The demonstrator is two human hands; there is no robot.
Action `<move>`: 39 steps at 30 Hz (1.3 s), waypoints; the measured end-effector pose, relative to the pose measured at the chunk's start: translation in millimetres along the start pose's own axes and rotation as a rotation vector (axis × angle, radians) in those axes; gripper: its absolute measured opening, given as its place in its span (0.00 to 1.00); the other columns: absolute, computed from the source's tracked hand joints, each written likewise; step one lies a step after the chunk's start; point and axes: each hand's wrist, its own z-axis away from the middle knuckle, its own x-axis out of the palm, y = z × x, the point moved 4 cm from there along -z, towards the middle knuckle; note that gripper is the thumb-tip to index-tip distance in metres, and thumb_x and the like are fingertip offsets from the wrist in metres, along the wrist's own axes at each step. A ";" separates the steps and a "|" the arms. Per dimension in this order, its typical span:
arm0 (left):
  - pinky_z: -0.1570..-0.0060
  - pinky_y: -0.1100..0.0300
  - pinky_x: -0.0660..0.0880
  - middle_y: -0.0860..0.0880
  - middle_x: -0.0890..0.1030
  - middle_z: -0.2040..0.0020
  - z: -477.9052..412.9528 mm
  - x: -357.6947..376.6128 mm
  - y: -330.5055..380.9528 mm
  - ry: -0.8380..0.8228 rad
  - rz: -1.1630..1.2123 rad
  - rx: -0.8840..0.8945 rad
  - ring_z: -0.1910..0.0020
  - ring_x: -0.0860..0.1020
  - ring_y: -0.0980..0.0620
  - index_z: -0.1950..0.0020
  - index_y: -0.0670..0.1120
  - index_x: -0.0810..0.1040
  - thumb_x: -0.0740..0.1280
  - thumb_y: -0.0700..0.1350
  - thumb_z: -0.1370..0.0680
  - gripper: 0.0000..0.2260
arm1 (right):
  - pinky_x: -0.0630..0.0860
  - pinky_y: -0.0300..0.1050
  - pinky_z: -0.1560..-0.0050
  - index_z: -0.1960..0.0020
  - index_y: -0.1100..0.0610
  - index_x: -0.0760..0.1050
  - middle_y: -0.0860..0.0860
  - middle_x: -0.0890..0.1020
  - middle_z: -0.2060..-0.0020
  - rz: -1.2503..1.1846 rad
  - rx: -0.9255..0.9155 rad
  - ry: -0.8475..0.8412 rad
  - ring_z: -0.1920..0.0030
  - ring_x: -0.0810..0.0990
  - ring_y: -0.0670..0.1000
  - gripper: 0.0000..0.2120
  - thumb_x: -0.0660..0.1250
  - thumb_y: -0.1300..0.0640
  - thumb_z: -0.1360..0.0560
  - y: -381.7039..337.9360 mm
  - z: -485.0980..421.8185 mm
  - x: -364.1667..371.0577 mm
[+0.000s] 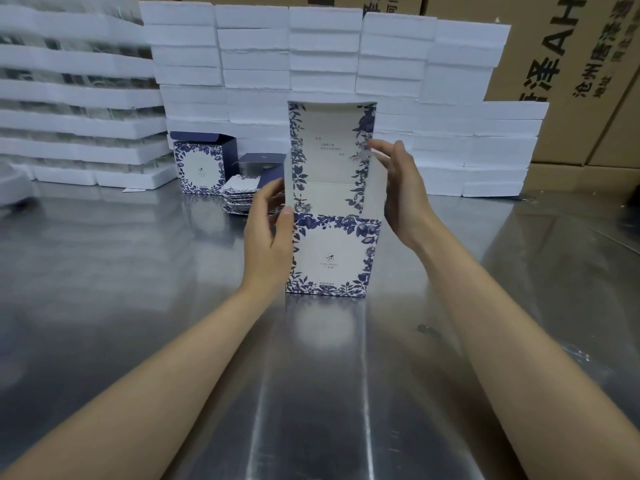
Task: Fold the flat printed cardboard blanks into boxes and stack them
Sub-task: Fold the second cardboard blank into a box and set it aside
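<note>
While the left hand (268,230) pinches the upright box (330,258) at its left edge, the right hand (401,188), fingers spread, is just beside its right flap (380,192).

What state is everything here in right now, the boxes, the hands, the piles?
Front box: upright on the table, lid flap standing open.
Left hand: pinches the box's left edge.
Right hand: fingers straight, against its right side flap.
Back box: folded, lid open.
Flat blanks: piled, unfolded.
Foam trays: stacked.
</note>
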 end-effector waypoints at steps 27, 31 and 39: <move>0.59 0.54 0.66 0.49 0.72 0.59 -7.4 6.6 9.5 -0.244 -0.525 0.283 0.57 0.67 0.54 0.57 0.42 0.69 0.52 0.49 0.21 0.13 | 0.71 0.36 0.71 0.28 0.54 0.69 0.54 0.75 0.46 0.470 0.315 0.024 0.64 0.74 0.48 0.32 0.53 0.74 0.28 4.7 4.3 3.7; 0.60 0.59 0.63 0.54 0.70 0.57 -8.9 6.3 8.4 -0.243 -0.538 0.313 0.55 0.65 0.59 0.55 0.47 0.67 0.52 0.50 0.21 0.09 | 0.73 0.37 0.56 0.28 0.56 0.70 0.53 0.70 0.29 0.415 0.288 0.078 0.38 0.76 0.54 0.34 0.46 0.76 0.28 8.4 3.6 0.5; 0.58 0.58 0.64 0.51 0.70 0.60 -11.0 6.7 4.9 -0.246 -0.510 0.298 0.56 0.66 0.54 0.58 0.44 0.68 0.49 0.49 0.19 0.14 | 0.75 0.36 0.69 0.31 0.57 0.73 0.52 0.75 0.39 0.285 0.303 0.157 0.50 0.80 0.51 0.33 0.46 0.77 0.28 8.2 8.1 1.9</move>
